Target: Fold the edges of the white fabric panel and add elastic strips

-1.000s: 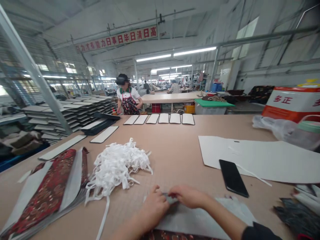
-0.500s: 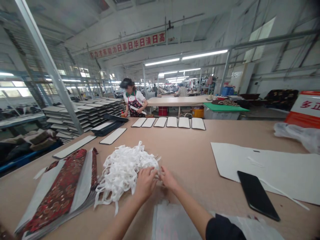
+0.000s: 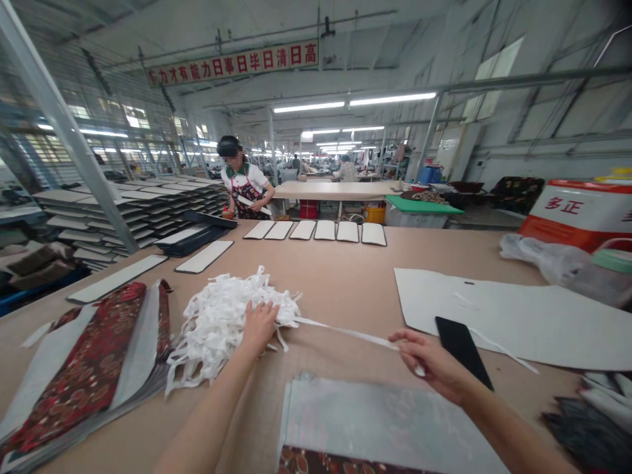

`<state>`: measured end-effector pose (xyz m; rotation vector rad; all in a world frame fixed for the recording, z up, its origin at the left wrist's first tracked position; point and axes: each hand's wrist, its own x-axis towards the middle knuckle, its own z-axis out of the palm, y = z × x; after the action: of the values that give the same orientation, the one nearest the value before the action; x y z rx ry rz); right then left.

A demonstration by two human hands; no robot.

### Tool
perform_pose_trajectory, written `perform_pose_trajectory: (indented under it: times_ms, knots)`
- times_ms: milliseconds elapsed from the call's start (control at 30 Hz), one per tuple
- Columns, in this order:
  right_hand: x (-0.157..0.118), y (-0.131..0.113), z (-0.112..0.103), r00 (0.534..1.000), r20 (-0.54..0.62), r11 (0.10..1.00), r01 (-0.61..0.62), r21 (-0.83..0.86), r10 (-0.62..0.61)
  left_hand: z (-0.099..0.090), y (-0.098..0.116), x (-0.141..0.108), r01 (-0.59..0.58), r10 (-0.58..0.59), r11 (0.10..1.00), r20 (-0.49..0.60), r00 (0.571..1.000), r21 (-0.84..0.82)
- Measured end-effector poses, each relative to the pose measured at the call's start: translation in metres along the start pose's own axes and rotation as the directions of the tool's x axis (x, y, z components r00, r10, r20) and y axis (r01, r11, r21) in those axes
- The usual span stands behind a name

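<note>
A tangled heap of white strips (image 3: 212, 322) lies on the brown table (image 3: 336, 296). My left hand (image 3: 261, 326) rests on the right side of the heap, its fingers apart. To the right, my right hand (image 3: 419, 355) is closed on the end of one white strip (image 3: 345, 331), stretched from the heap across the table. Left of the heap sits a stack of red floral fabric (image 3: 93, 355). Below my hands is a sheet under clear plastic (image 3: 355, 415), with floral fabric at its lower edge.
White panels (image 3: 324, 230) line the far edge, and longer ones (image 3: 205, 257) lie at left. A black phone-like slab (image 3: 463, 349) overlaps a large white sheet (image 3: 523, 316) at right. Across the table stands a person (image 3: 244, 181) holding a white piece.
My right hand has moved right, away from my left hand, drawing a strip out of the heap. My left hand is now flatter on the heap. The camera view has shifted.
</note>
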<state>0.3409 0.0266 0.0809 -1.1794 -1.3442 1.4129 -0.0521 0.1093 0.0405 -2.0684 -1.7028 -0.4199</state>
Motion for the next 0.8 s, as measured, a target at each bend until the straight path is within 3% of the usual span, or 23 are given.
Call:
perform_pose_trajectory:
  times_ms: [100, 200, 300, 367, 433, 500, 533, 567, 600, 700, 767, 800]
  knots:
    - [-0.031, -0.001, -0.049, 0.979, -0.198, 0.976, 0.081, 0.204, -0.040, -0.004, 0.003, 0.003, 0.047, -0.048, 0.998, 0.038, 0.998, 0.030]
    - [-0.051, -0.005, -0.078, 0.966, -0.246, 0.959, 0.143, 0.245, -0.081, -0.017, 0.018, 0.002, 0.047, -0.053, 0.996, 0.075, 0.996, 0.076]
    - [-0.061, -0.013, -0.085, 0.953, -0.268, 0.988, 0.155, 0.025, -0.143, -0.037, 0.052, -0.010, -0.014, 0.012, 0.999, 0.065, 0.998, 0.039]
    - [-0.064, -0.019, -0.080, 0.926, -0.312, 0.963, 0.146, -0.228, -0.214, -0.050, 0.083, -0.028, -0.132, 0.137, 0.989, 0.065, 0.988, -0.073]
    - [-0.065, -0.027, -0.073, 0.866, -0.331, 0.844, 0.169, -0.510, -0.374, -0.060, 0.114, -0.052, -0.313, 0.351, 0.916, 0.124, 0.928, -0.250]
    - [-0.067, -0.036, -0.064, 0.747, -0.289, 0.643, 0.234, -0.729, -0.599, -0.064, 0.135, -0.076, -0.465, 0.585, 0.766, 0.179, 0.791, -0.444]
    - [-0.069, -0.040, -0.061, 0.679, -0.259, 0.558, 0.265, -0.787, -0.687, -0.063, 0.140, -0.087, -0.477, 0.627, 0.724, 0.189, 0.756, -0.498]
    - [-0.072, -0.045, -0.059, 0.628, -0.249, 0.514, 0.281, -0.811, -0.737, -0.061, 0.140, -0.096, -0.469, 0.635, 0.714, 0.199, 0.746, -0.520]
    - [-0.076, -0.049, -0.058, 0.608, -0.266, 0.518, 0.286, -0.806, -0.748, -0.057, 0.137, -0.103, -0.445, 0.612, 0.734, 0.213, 0.762, -0.514]
    - [-0.083, -0.058, -0.061, 0.654, -0.403, 0.697, 0.272, -0.664, -0.640, -0.046, 0.113, -0.112, -0.337, 0.452, 0.853, 0.242, 0.859, -0.398]
    - [-0.081, -0.058, -0.059, 0.730, -0.428, 0.794, 0.256, -0.551, -0.532, -0.043, 0.099, -0.113, -0.268, 0.356, 0.900, 0.224, 0.907, -0.343]
    - [-0.077, -0.055, -0.053, 0.790, -0.388, 0.822, 0.239, -0.517, -0.474, -0.044, 0.096, -0.112, -0.231, 0.315, 0.909, 0.209, 0.926, -0.346]
